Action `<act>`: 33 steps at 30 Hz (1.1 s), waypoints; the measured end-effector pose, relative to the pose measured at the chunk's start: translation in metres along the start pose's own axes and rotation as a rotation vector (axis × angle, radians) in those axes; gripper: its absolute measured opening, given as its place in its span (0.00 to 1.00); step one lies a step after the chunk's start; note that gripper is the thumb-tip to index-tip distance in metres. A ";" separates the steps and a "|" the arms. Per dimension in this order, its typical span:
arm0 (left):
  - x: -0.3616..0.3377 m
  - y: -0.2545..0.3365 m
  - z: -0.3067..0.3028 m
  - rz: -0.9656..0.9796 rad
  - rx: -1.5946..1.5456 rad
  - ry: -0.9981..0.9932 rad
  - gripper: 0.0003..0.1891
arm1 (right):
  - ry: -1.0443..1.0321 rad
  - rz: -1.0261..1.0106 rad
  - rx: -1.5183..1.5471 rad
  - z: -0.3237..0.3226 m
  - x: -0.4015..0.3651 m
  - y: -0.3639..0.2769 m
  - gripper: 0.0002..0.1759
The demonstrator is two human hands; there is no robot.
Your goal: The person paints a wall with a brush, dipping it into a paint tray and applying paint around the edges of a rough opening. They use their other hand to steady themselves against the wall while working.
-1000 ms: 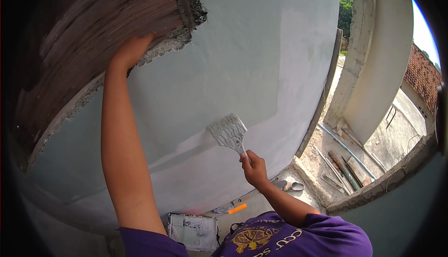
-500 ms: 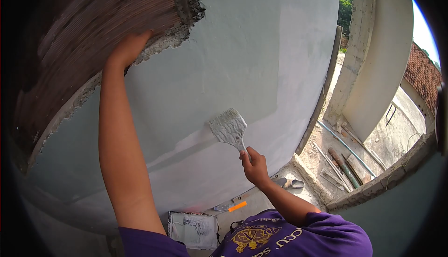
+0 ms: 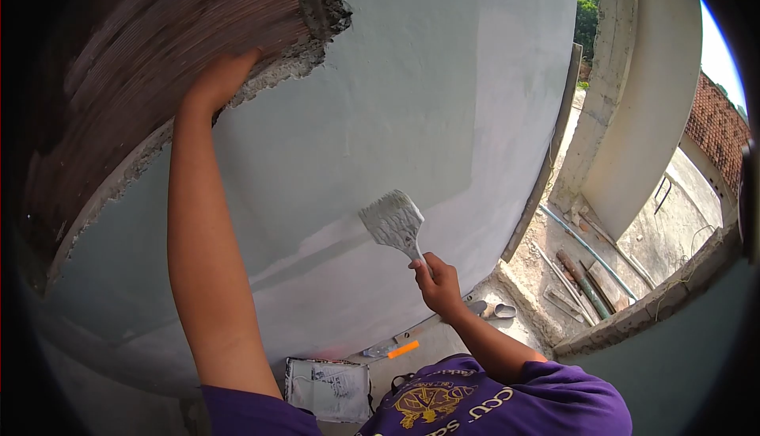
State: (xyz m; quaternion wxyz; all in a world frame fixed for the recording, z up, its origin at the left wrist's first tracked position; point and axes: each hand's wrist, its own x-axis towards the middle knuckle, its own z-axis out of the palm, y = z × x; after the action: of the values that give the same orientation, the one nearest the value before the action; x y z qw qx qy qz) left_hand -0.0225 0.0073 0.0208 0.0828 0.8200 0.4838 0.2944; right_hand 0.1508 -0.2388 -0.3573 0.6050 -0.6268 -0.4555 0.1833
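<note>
My right hand [image 3: 438, 284] is closed round the handle of a wide brush [image 3: 393, 220], whose bristles are coated with pale grey-green paint. The bristles point up and left, at the wall [image 3: 396, 103]; whether they touch it I cannot tell. Part of the wall is grey-green and part is whitish. My left hand [image 3: 226, 79] reaches up to the rough broken plaster edge, beside the brown ribbed surface [image 3: 182, 24]. Its fingertips are partly hidden there, so its grip is unclear.
Below the wall sits a paint tray [image 3: 327, 388], with an orange-handled tool [image 3: 403, 350] to its right. Sandals [image 3: 499, 311] lie further right. Beyond the low ledge [image 3: 649, 301] are pipes [image 3: 586, 285], boards and a concrete pillar [image 3: 606, 64].
The brush and my right hand have moved slightly right and down. My left hand has stayed nearly where it was.
</note>
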 end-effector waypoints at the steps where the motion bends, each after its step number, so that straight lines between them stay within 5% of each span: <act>1: 0.000 0.001 0.000 -0.001 0.010 -0.001 0.35 | 0.007 -0.024 -0.024 -0.003 0.000 -0.007 0.14; 15: 0.002 -0.002 0.001 0.000 0.007 -0.002 0.35 | 0.057 -0.079 0.058 -0.014 -0.008 -0.012 0.11; 33: -0.001 0.001 -0.002 -0.019 0.004 -0.027 0.35 | 0.112 -0.248 -0.055 0.047 0.037 0.003 0.19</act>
State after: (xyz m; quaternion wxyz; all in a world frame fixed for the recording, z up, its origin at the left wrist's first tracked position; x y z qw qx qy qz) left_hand -0.0230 0.0053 0.0219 0.0905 0.8192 0.4912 0.2818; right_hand 0.1342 -0.1815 -0.3576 0.6301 -0.5912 -0.4999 0.0593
